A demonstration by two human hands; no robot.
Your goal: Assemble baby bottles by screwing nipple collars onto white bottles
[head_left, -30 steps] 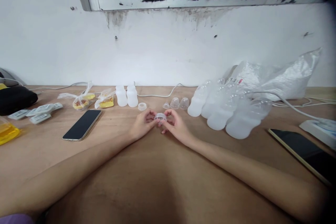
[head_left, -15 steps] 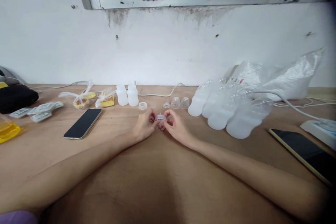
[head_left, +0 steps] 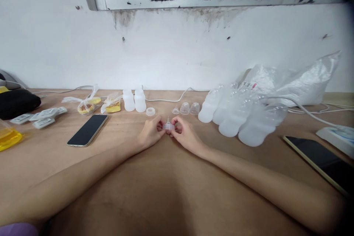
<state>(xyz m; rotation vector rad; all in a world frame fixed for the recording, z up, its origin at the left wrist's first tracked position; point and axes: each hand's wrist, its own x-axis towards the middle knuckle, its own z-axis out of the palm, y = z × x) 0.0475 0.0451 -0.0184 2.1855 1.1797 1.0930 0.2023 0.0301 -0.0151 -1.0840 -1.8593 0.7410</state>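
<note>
Between my two hands is a translucent baby bottle collar with a clear nipple (head_left: 168,126) standing up out of it. My left hand (head_left: 151,131) pinches its left side, and my right hand (head_left: 186,133) grips the right side. Just beyond my left hand a separate white ring collar (head_left: 151,111) lies on the table. Past my right hand are a small clear nipple (head_left: 175,110) and two clear dome caps (head_left: 189,108). Two frosted baby bottles without caps (head_left: 134,101) stand at the back, left of centre.
Several capped frosted bottles (head_left: 233,118) crowd the right, before a plastic bag (head_left: 304,81). A phone (head_left: 87,130) lies left and a tablet-like device (head_left: 318,160) right, near a power strip (head_left: 337,136). Bagged food (head_left: 113,107), small white packs (head_left: 43,122) and a black pouch (head_left: 18,103) sit left.
The collar with the nipple has tipped more upright and sits slightly lower, its nipple now showing clearly above the rim. Both hands still hold it; the other things have not moved.
</note>
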